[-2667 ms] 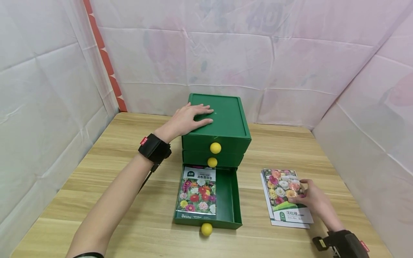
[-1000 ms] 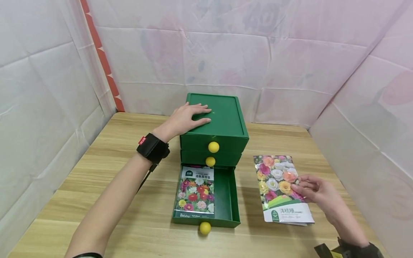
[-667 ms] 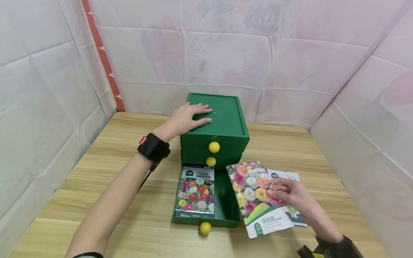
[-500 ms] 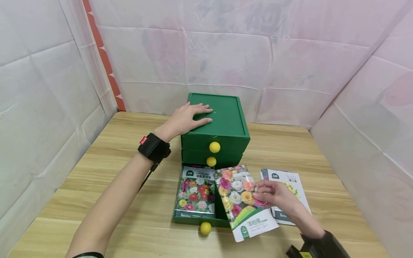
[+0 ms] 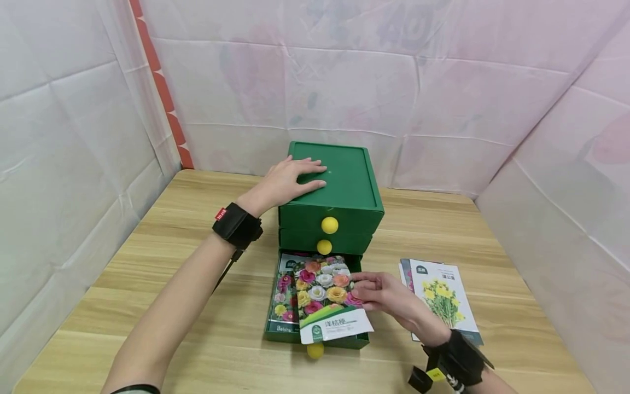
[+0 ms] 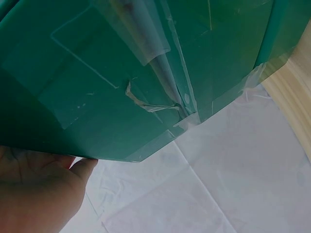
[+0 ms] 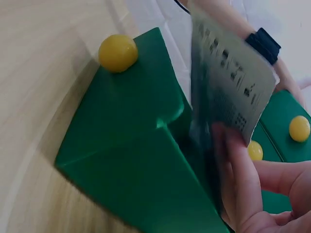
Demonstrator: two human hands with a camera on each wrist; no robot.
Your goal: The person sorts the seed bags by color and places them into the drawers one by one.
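right hand pinches the seed packet over the open drawer; it probably overhangs the front wall and may jam. left hand lies flat on the chest.

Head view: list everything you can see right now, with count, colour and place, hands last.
Drawer chest: one, green, back middle of the table.
Knobs: three, yellow, one per drawer front.
Bottom drawer: one, green, pulled open.
Seed packet in drawer: one, mixed flowers, lying flat, partly covered.
Held seed packet: one, mixed flowers, over the open drawer.
Packets on table: at least two stacked, top one yellow flowers, right of the drawer.
Table: one, light wood.
Left hand: flat on the chest top.
Right hand: pinches the held seed packet.
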